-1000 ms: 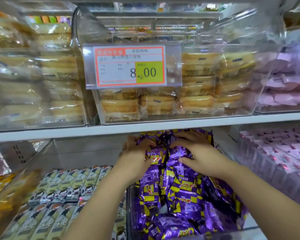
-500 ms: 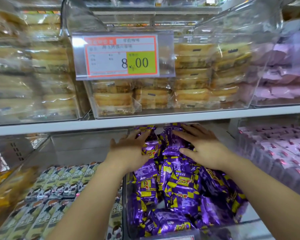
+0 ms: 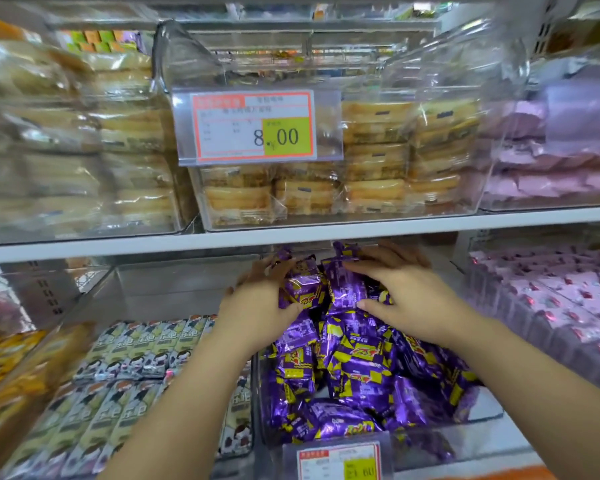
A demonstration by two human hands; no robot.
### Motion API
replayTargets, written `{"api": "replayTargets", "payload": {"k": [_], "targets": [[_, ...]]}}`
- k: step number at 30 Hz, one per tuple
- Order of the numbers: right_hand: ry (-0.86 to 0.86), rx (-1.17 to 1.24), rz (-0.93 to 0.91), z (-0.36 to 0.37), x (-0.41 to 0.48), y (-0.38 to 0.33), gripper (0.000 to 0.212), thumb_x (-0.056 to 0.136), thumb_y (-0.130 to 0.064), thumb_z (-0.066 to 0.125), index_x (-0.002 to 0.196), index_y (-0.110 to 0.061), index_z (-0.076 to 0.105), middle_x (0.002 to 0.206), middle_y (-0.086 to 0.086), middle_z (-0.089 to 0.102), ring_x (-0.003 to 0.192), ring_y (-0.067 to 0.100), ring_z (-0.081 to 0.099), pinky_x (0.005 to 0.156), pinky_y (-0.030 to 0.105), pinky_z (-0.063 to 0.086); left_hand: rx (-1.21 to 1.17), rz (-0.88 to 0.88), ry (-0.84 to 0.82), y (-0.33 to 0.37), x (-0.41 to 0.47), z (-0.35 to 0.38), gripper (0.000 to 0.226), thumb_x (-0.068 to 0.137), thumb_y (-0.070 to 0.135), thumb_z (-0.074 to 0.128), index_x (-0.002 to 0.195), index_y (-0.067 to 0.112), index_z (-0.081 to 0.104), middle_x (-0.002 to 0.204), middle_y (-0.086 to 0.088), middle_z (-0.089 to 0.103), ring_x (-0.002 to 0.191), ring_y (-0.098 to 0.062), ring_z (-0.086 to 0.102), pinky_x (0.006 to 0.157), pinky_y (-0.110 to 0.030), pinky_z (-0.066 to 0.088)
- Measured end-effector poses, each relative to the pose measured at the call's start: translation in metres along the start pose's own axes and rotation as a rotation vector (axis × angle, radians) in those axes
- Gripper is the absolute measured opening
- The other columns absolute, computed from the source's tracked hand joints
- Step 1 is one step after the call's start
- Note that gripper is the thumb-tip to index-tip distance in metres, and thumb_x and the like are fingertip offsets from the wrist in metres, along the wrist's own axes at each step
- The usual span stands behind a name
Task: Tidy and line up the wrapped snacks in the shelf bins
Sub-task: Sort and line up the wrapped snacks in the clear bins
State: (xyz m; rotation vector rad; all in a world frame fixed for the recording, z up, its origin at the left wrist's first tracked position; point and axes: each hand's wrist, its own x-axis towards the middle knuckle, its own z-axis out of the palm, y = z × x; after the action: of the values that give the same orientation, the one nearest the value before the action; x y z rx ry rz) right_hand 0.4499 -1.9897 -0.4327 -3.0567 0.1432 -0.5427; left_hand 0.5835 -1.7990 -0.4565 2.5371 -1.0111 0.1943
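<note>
Purple snacks (image 3: 355, 362) sit as a loose heap in the clear bin (image 3: 482, 415) on the lower shelf, with the packets lying at mixed angles and no rows yet. The bin's long axis runs front to back, straight away from the person, so I'd guess the line-up has to follow that axis. The heap is piled deepest at the back, just under the shelf board (image 3: 118, 245). Both hands are there, side by side. The left hand (image 3: 257, 304) is on the heap's left flank, thumb and curled fingers pinching one packet. The right hand (image 3: 407, 299) lies on top to the right, fingers spread flat and pressing, gripping nothing. Neither hand is clearly nearer, as the back packets lie between and under them. The front half of the heap lies nearer the person, below the forearms and untouched. Neighbouring bins: grey-green bars (image 3: 118, 372) to the left are already in rows, and pink packs (image 3: 568, 299) to the right are blurred.
</note>
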Motion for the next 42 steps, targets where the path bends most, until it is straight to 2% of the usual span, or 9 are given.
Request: {"api": "replayTargets", "payload": {"k": [4,9,17,22,29,33,36,38,42], "targets": [[-0.038,0.15,-0.104,-0.007,-0.009,-0.029,0.033,0.089,-0.034,0.059,0.122,-0.031,0.06,0.12,-0.009,0.061,0.113,0.012,0.053,0.097,0.03,0.041,-0.168,-0.042,0.101,-0.009,-0.021,-0.01,0.048,0.086,0.037,0.063,0.132,0.032,0.051,0.129,-0.002,0.053,0.118,-0.025,0.052,0.096,-0.041,0.045],[-0.359,0.136,-0.159,0.021,-0.015,-0.061,0.043,0.084,-0.034,0.066,0.126,-0.033,0.055,0.124,-0.005,0.057,0.117,0.016,0.047,0.099,0.036,0.04,-0.341,0.006,0.087,-0.012,-0.06,-0.016,0.03,0.089,0.03,0.063,0.118,0.039,0.058,0.125,0.005,0.051,0.117,-0.011,0.05,0.099,-0.025,0.036],[-0.2,-0.062,-0.282,0.045,-0.009,-0.085,0.056,0.082,-0.045,0.064,0.132,-0.032,0.04,0.123,-0.006,0.043,0.114,0.017,0.04,0.092,0.034,0.028,-0.458,0.046,0.059,-0.017,-0.071,-0.014,0.026,0.091,0.029,0.06,0.114,0.04,0.06,0.126,0.02,0.041,0.117,0.006,0.04,0.094,-0.012,0.027],[-0.136,-0.065,-0.215,0.048,0.003,-0.089,0.077,0.084,-0.054,0.057,0.147,-0.03,0.019,0.144,-0.007,0.03,0.124,0.018,0.035,0.098,0.035,0.029,-0.469,0.001,0.038,-0.019,-0.066,-0.013,0.029,0.091,0.032,0.058,0.12,0.036,0.059,0.13,0.017,0.042,0.12,0.0,0.043,0.098,-0.015,0.028],[-0.142,0.105,-0.276,0.039,0.008,-0.09,0.054,0.082,-0.039,0.065,0.129,-0.023,0.045,0.114,-0.007,0.046,0.099,0.013,0.053,0.079,0.031,0.041,-0.448,-0.004,0.044,-0.018,-0.065,-0.014,0.026,0.092,0.031,0.058,0.118,0.035,0.06,0.128,0.016,0.041,0.12,0.0,0.042,0.099,-0.015,0.027],[0.076,0.417,-0.185,0.011,-0.009,-0.068,0.061,0.076,-0.037,0.067,0.132,-0.04,0.041,0.098,-0.027,0.042,0.076,-0.005,0.048,0.071,0.01,0.037,-0.397,0.016,0.062,-0.015,-0.065,-0.017,0.028,0.093,0.029,0.057,0.121,0.034,0.058,0.124,0.017,0.036,0.117,0.001,0.038,0.095,-0.012,0.024],[0.402,0.468,0.019,-0.001,-0.027,-0.04,0.058,0.07,-0.03,0.064,0.122,-0.044,0.041,0.087,-0.013,0.044,0.075,0.005,0.048,0.07,0.011,0.036,-0.373,0.002,0.059,-0.013,-0.064,-0.018,0.028,0.094,0.03,0.056,0.121,0.036,0.057,0.122,0.018,0.034,0.111,0.002,0.038,0.091,-0.011,0.025],[0.564,0.42,0.145,-0.005,-0.041,-0.018,0.052,0.071,-0.023,0.063,0.119,-0.03,0.047,0.089,-0.002,0.045,0.073,0.004,0.043,0.073,0.014,0.035,-0.36,-0.004,0.067,-0.01,-0.064,-0.019,0.028,0.093,0.029,0.056,0.121,0.034,0.058,0.123,0.015,0.037,0.116,-0.003,0.042,0.092,-0.013,0.026],[0.501,0.34,0.389,-0.003,-0.064,0.009,0.03,0.072,-0.011,0.074,0.094,-0.018,0.055,0.093,0.002,0.048,0.08,0.02,0.05,0.073,0.027,0.033,-0.353,-0.01,0.075,-0.006,-0.064,-0.018,0.029,0.092,0.026,0.059,0.12,0.031,0.06,0.126,0.011,0.042,0.122,-0.012,0.045,0.094,-0.016,0.027]]}}
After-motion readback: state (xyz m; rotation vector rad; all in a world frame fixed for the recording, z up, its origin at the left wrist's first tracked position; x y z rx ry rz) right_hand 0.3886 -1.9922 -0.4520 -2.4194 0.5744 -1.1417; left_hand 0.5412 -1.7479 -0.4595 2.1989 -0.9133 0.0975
